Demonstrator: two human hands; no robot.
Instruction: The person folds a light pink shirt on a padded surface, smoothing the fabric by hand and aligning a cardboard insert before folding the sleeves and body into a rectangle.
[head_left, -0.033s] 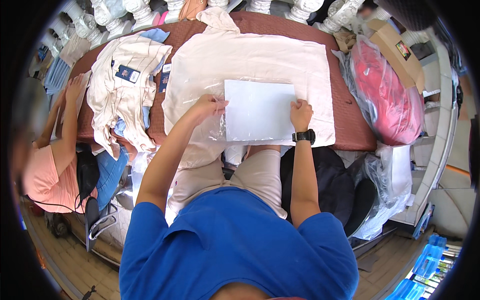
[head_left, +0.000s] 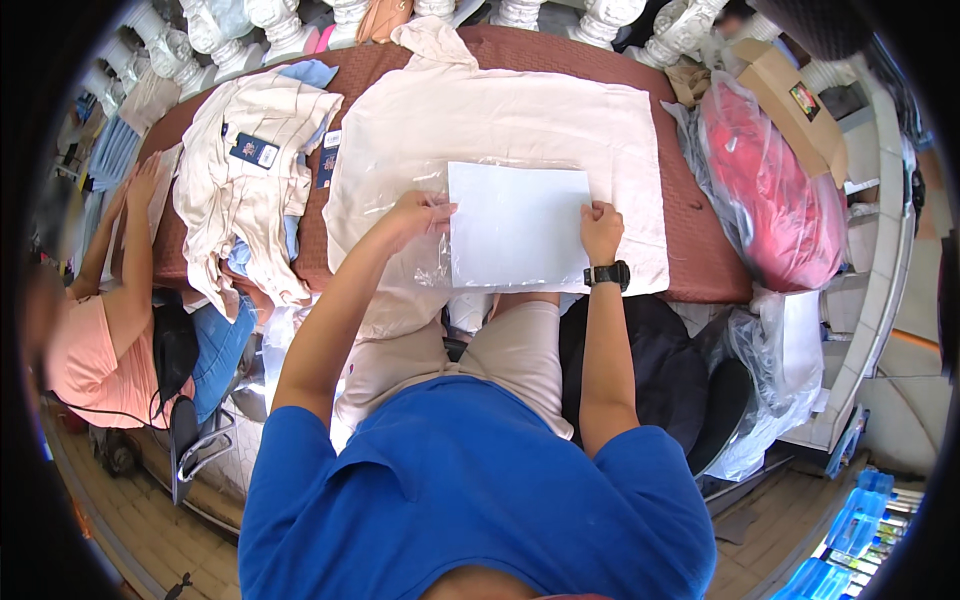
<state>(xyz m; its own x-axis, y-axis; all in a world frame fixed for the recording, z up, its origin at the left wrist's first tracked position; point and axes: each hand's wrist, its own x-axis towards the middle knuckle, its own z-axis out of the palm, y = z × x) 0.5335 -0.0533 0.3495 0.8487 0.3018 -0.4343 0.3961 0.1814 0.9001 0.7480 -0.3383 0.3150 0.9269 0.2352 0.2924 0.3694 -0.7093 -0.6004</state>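
Observation:
A flat white rectangular sheet [head_left: 520, 225], stiff like card, lies in front of me with a clear plastic bag [head_left: 428, 265] around or under its left side. Whether the sheet is inside the bag, I cannot tell. My left hand [head_left: 418, 215] is closed in a pinch on the clear plastic, fingertips touching the sheet's left edge. On the opposite side, my right hand [head_left: 602, 232], with a black watch on the wrist, has its fingers curled on the sheet's right edge. Beneath everything a cream garment [head_left: 520, 110] is spread over the table.
A brown cloth covers the table [head_left: 700, 240]. Cream garments with dark tags [head_left: 240, 200] are heaped on the left. Red goods in clear plastic [head_left: 765, 190] and a cardboard box [head_left: 795, 100] stand on the right. A co-worker's hands [head_left: 140, 185] rest on cloth at far left.

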